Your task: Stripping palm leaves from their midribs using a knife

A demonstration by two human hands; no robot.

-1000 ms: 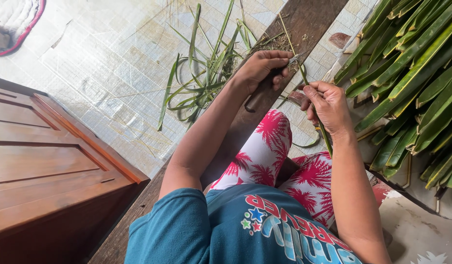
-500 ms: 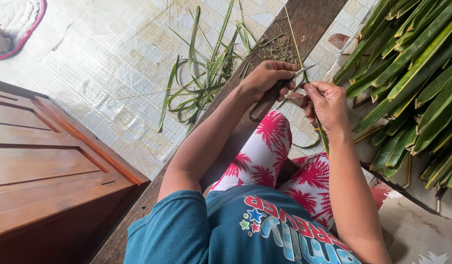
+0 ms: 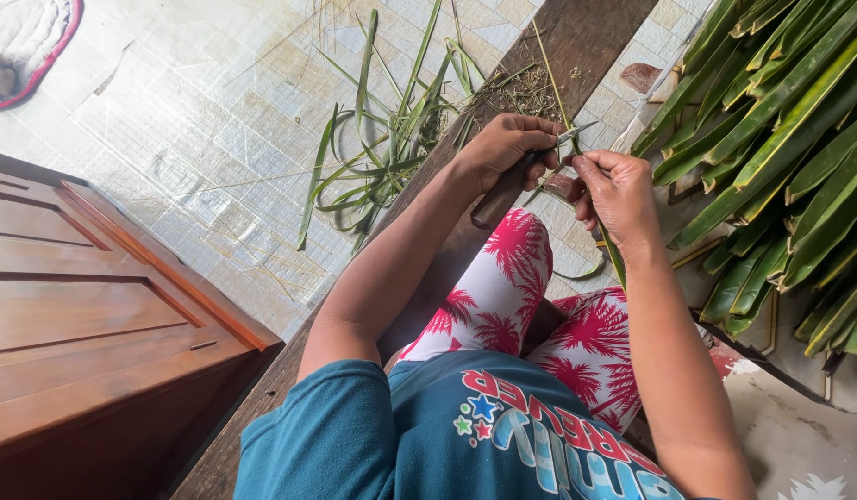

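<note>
Left hand (image 3: 505,148) clenched round the knife (image 3: 519,176); brown handle points near-left, blade tip far-right, touching the leaf rib (image 3: 562,102). Right hand (image 3: 618,194) pinches that rib between thumb and fingers. Rib runs far to near, tilted slightly, over the plank (image 3: 576,37). Stacked leaves (image 3: 789,139) right; cut strips (image 3: 382,157) left.

No packages, labels, signs or screens show anywhere in this view.
</note>
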